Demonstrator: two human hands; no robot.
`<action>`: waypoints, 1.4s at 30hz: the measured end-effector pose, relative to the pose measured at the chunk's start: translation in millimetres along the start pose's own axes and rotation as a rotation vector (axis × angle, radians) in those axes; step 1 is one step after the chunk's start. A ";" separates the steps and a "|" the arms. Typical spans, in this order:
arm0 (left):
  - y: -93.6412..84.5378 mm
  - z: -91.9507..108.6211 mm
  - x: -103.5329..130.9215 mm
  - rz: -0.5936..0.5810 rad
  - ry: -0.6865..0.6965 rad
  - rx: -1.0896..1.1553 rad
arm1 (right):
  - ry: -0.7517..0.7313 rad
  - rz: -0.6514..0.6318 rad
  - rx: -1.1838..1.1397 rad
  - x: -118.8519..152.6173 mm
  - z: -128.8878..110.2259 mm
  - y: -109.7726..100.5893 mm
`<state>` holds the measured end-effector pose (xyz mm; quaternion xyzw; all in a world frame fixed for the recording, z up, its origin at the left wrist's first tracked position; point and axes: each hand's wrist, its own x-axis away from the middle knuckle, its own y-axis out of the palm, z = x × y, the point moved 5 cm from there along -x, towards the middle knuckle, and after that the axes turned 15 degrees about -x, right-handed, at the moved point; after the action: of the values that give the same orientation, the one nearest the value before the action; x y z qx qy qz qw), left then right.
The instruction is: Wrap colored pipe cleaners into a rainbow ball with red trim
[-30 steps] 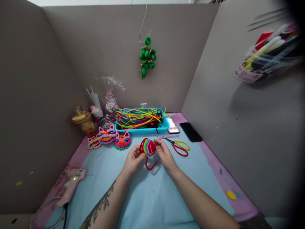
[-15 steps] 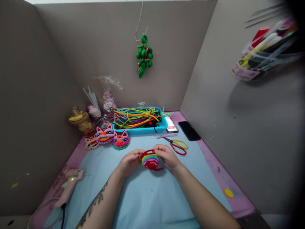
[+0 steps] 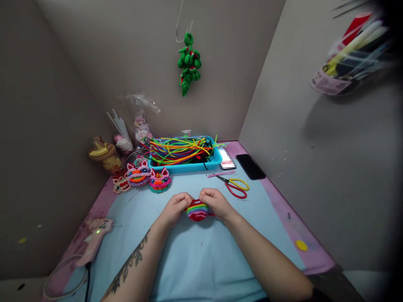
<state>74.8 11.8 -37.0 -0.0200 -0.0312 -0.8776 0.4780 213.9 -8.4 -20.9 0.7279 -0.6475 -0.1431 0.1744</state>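
Between my two hands is a small rounded pouch-like craft piece (image 3: 197, 211), striped red, yellow, green, blue and purple, with a red bottom. My left hand (image 3: 176, 207) pinches its upper left edge, fingers curled in. On the upper right edge my right hand (image 3: 217, 202) has closed its fingers too. A red strand sticks out below my right hand. The piece is held just above the blue cloth (image 3: 189, 260). Beyond my right hand lie scissors (image 3: 233, 186) with one yellow and one red handle, beside a pink pipe-cleaner-like strip (image 3: 222, 173).
A blue tray (image 3: 185, 167) of colourful strands stands at the back, with several lion-head-like crafts (image 3: 160, 180) to its left. A black phone (image 3: 251, 166) lies right. A pink glue gun (image 3: 96, 243) with its cord rests left. Grey panels (image 3: 233, 84) enclose the table; a green ornament (image 3: 189, 63) hangs behind.
Both hands have curled more tightly around the striped piece's upper edge, and its top opening looks narrower. The camera view has shifted slightly, so the background appears a little higher.
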 end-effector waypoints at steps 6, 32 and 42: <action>-3.8 0.6 -2.0 0.129 -0.065 0.234 | 0.020 0.056 -0.124 -4.6 6.4 -7.2; -8.5 -13.4 -10.9 0.190 -0.184 0.685 | -0.619 0.200 0.819 5.4 -8.6 7.5; 2.8 -1.5 -3.2 0.275 -0.063 0.382 | -0.730 0.161 0.973 12.2 -12.3 15.9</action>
<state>78.9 12.8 -38.6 0.0393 -0.2087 -0.7812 0.5870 206.5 -21.3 -2.7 0.5770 -0.7093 -0.0573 -0.4007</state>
